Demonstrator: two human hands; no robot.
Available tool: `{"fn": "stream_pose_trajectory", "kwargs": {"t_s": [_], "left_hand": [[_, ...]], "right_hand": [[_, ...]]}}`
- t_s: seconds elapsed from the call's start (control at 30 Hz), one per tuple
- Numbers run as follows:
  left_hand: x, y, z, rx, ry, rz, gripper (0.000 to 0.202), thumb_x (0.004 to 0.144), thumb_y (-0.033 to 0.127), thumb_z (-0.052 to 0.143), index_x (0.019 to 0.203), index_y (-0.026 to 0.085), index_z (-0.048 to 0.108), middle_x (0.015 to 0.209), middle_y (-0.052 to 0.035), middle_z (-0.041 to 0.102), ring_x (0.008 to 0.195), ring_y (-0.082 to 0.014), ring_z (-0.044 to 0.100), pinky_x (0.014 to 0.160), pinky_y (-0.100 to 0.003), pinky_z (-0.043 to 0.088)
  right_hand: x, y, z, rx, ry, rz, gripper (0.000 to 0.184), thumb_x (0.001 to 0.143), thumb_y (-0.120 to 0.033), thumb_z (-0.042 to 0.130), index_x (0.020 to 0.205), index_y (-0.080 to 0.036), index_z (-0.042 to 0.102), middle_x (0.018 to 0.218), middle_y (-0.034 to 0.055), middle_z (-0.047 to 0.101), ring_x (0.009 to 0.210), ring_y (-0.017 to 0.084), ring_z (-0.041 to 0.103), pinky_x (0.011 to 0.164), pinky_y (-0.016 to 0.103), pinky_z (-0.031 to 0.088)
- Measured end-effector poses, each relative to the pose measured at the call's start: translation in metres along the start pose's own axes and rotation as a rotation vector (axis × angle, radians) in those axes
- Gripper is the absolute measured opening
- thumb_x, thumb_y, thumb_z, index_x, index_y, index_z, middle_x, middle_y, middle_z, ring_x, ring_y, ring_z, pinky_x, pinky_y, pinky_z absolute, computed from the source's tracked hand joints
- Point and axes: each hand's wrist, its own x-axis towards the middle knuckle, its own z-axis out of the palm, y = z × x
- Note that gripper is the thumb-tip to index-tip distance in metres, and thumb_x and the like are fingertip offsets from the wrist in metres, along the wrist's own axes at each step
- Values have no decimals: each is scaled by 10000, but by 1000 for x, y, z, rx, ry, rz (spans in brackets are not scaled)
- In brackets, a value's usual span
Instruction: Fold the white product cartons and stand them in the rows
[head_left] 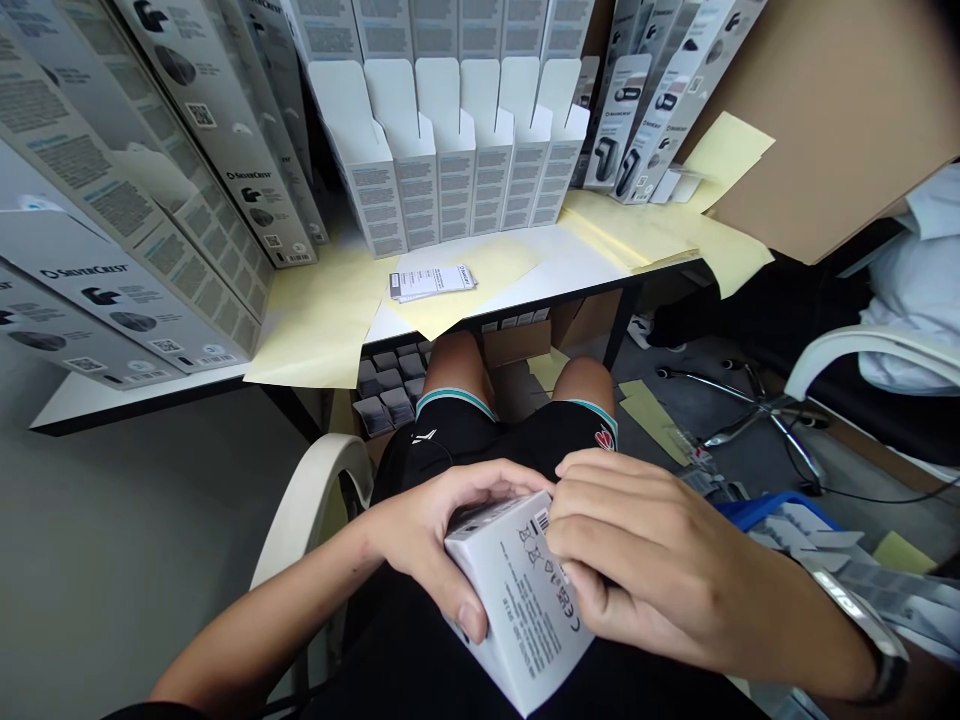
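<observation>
A small white printed carton [517,610] is tilted above my lap, with small text, a barcode and a CE mark on the side facing me. My left hand [424,520] grips it from the left, thumb on the near side and fingers over the far edge. Against the carton's right side, my right hand [652,550] is closed with its fingers curled and thumb tucked in; whatever its fingertips pinch is hidden. On the table ahead, a small stack of printed white cards [433,283] lies on yellow paper [442,318].
Open-flapped cartons [454,185] stand in a row on the white table [367,325]. SilverCrest boxes [120,290] crowd the left; more boxes [660,110] stand right, beside a large cardboard panel [832,110]. A blue bin [780,505] holds scraps. A person in pale clothing [911,290] sits at right.
</observation>
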Motion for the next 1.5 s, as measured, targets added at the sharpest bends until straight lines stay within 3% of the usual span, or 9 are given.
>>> {"fn": "stream_pose_trajectory", "kwargs": {"t_s": [0.17, 0.33, 0.63, 0.77, 0.97, 1.37, 1.5], "left_hand": [[-1, 0, -2, -11, 15, -6, 936, 525, 257, 970, 1373, 237, 576, 1225, -96, 676, 1130, -261, 646, 1045, -391, 470], [-1, -1, -4, -38, 9, -20, 955, 498, 221, 972, 1370, 228, 584, 1208, -87, 681, 1098, -235, 645, 1032, -350, 464], [-2, -4, -5, -77, 29, -72, 951, 471, 242, 985, 1342, 220, 606, 1186, -96, 689, 1065, -250, 668, 1003, -368, 490], [-2, -7, -9, -80, -15, -82, 965, 458, 227, 987, 1345, 233, 605, 1219, -95, 685, 1107, -263, 667, 1020, -376, 488], [-2, -9, -11, -75, -43, -65, 968, 463, 193, 980, 1355, 247, 606, 1257, -95, 680, 1145, -267, 663, 1044, -384, 479], [-2, -9, -11, -49, -24, -51, 969, 465, 236, 983, 1357, 223, 603, 1229, -113, 688, 1112, -276, 665, 1041, -418, 487], [-2, -9, -11, -68, -24, -54, 972, 457, 208, 982, 1354, 227, 607, 1206, -95, 694, 1069, -247, 669, 1011, -373, 489]], "right_hand": [[-3, 2, -5, 85, 17, 15, 119, 882, -31, 595, 811, -123, 618, 772, 15, 568, 750, 128, 477, 782, 338, 457], [-8, 4, -16, 100, -99, -31, 135, 960, -94, 535, 955, -138, 663, 869, 39, 636, 816, 155, 517, 867, 357, 471], [-1, -2, -19, -66, -143, -170, 373, 998, -54, 341, 822, -157, 653, 758, 50, 613, 709, 178, 524, 759, 348, 463], [5, -1, -14, -56, -166, -224, 361, 965, -46, 381, 694, -155, 594, 695, 36, 558, 632, 164, 421, 662, 340, 407], [7, 2, -7, -78, -142, -255, 292, 937, -68, 456, 685, -161, 571, 689, 18, 536, 618, 154, 374, 594, 327, 320], [-1, 12, 0, -39, -78, -252, 160, 864, -82, 558, 721, -138, 601, 703, 22, 517, 653, 150, 379, 603, 314, 350], [-5, 15, 0, 1, -12, -214, 160, 841, -35, 538, 734, -140, 594, 693, 33, 536, 660, 151, 401, 614, 309, 364]]}}
